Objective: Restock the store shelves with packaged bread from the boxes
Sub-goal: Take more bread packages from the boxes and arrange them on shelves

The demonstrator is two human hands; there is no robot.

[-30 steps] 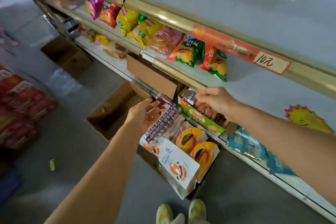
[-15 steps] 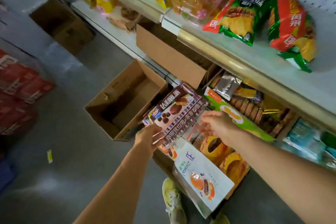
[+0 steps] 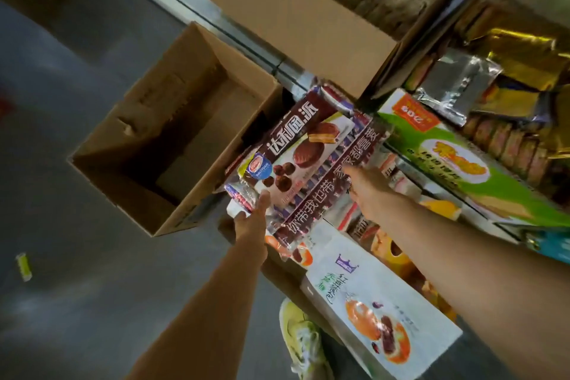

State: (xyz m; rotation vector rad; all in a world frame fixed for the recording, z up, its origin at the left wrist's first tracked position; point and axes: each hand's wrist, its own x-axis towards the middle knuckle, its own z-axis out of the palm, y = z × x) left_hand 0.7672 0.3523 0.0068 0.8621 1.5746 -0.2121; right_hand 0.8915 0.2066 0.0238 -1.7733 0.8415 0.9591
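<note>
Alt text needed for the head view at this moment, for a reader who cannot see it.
Both hands hold a brown chocolate pie package over the floor: the left hand at its near corner, the right hand on its right side. An open cardboard box sits left, the green display box right.

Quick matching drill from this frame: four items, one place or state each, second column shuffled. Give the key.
Items:
1. chocolate pie pack
2. open box
3. white bag
4. green box

Places or states:
A. on the floor, flaps open, looks empty
B. on the low shelf at right, under foil packs
C. held up by the hands, left hand gripping its lower end
D. leaning below the held pack, near the shoe

Pairs: 1-C, 2-A, 3-D, 4-B
</note>
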